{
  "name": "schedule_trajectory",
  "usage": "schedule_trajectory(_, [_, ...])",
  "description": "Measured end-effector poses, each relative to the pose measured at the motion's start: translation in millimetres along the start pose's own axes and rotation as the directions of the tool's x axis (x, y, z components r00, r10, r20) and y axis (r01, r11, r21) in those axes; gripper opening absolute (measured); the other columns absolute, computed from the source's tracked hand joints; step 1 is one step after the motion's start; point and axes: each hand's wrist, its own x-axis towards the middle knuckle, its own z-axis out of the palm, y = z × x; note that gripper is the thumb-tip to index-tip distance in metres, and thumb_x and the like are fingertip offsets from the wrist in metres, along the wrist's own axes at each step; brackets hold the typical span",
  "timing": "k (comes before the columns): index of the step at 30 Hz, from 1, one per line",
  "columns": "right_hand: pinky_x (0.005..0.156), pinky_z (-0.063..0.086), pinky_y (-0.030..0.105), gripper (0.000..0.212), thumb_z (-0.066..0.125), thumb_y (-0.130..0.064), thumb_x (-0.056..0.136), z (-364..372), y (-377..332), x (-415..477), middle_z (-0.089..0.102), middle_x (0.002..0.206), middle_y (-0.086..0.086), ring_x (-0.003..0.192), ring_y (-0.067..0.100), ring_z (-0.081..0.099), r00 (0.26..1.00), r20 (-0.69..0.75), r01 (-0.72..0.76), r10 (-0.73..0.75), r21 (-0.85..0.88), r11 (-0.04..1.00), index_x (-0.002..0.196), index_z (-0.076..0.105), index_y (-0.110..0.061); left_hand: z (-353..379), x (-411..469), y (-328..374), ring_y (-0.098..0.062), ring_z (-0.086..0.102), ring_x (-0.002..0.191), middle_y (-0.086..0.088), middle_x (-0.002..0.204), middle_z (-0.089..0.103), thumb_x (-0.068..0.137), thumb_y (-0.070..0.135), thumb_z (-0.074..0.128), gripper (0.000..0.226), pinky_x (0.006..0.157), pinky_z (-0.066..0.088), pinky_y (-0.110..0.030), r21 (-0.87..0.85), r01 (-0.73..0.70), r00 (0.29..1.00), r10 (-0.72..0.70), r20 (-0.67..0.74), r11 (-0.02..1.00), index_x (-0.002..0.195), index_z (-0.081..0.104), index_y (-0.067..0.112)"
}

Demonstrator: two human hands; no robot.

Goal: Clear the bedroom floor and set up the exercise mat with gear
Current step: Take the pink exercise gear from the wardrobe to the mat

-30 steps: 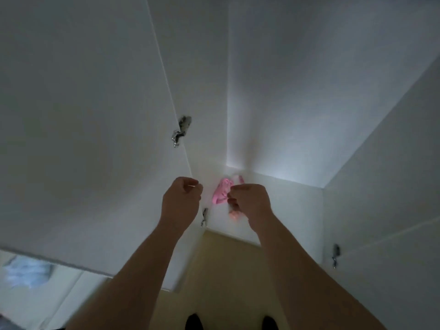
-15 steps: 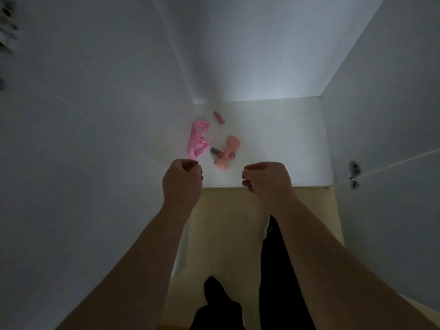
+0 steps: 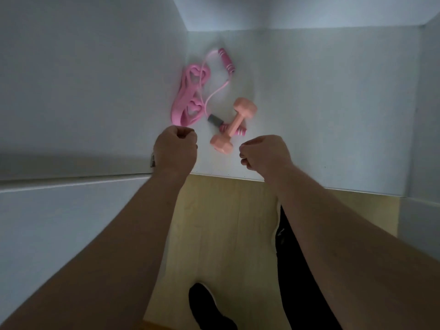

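Dumbbell (image 3: 233, 125) lies between left grip (image 3: 175, 151) and right grip (image 3: 264, 156)

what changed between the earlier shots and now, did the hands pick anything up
No. The view tilted down, so the white cabinet floor fills the frame. The curled left hand and right hand came back toward its front edge and hold nothing. The peach dumbbell, pink resistance band and pink skipping rope lie as before.
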Motion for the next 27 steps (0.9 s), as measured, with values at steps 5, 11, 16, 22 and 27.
schedule_trajectory(5, [0.086,0.061,0.050,0.030,0.071,-0.019,0.082,17.9,-6.1,52.3,0.074,0.094,0.014,0.089,0.030,0.074,0.996,0.066,-0.069,0.067,0.015,0.998,0.107,0.070,-0.003,23.2,49.2,-2.7,-0.019,0.074,0.081,0.005,0.080,0.075,0.092,0.026,0.068,0.008,0.083,0.063,-0.044,0.011,0.059,0.997,-0.058,-0.043,0.998,0.085,0.069,0.026])
schedule_trajectory(11, [0.083,0.063,0.047,0.020,0.070,-0.013,0.086,41.3,-6.6,116.8,0.074,0.093,0.013,0.086,0.029,0.074,0.990,-0.003,-0.141,0.141,0.030,0.990,0.104,0.070,-0.004,58.8,105.3,-8.6,-0.024,0.074,0.090,-0.002,0.090,0.076,0.090,0.029,0.071,0.005,0.087,0.061,-0.047,0.032,0.034,0.999,-0.034,0.003,0.999,0.090,0.070,0.025])
schedule_trajectory(16, [0.066,0.060,0.036,0.015,0.069,-0.016,0.086,58.0,-10.6,172.4,0.072,0.090,0.011,0.080,0.026,0.072,0.970,-0.133,-0.197,0.202,0.051,0.979,0.098,0.069,-0.006,87.8,157.8,-16.3,-0.025,0.073,0.096,-0.004,0.097,0.076,0.091,0.029,0.076,0.014,0.093,0.058,-0.045,0.083,0.025,0.998,-0.031,0.062,0.996,0.096,0.071,0.017])
schedule_trajectory(22, [0.043,0.031,0.019,0.022,0.073,-0.032,0.086,87.8,-17.3,219.0,0.053,0.072,-0.009,0.055,0.003,0.049,0.947,-0.253,-0.181,0.196,0.081,0.980,0.102,0.062,-0.023,106.3,221.9,-19.4,-0.019,0.069,0.092,-0.001,0.102,0.076,0.088,0.030,0.079,0.025,0.091,0.052,-0.025,0.256,-0.079,0.996,0.065,0.064,0.964,0.108,0.076,0.016])
schedule_trajectory(27, [0.082,0.056,0.041,0.063,0.082,-0.036,0.075,111.2,-3.7,228.9,0.062,0.115,0.008,0.097,0.032,0.065,0.915,-0.310,-0.259,0.260,0.045,0.965,0.121,0.047,-0.011,119.9,255.2,-22.0,-0.024,0.071,0.102,-0.008,0.115,0.076,0.084,0.036,0.082,0.043,0.090,0.049,-0.019,0.359,-0.149,0.985,0.105,0.140,0.921,0.116,0.074,0.010])
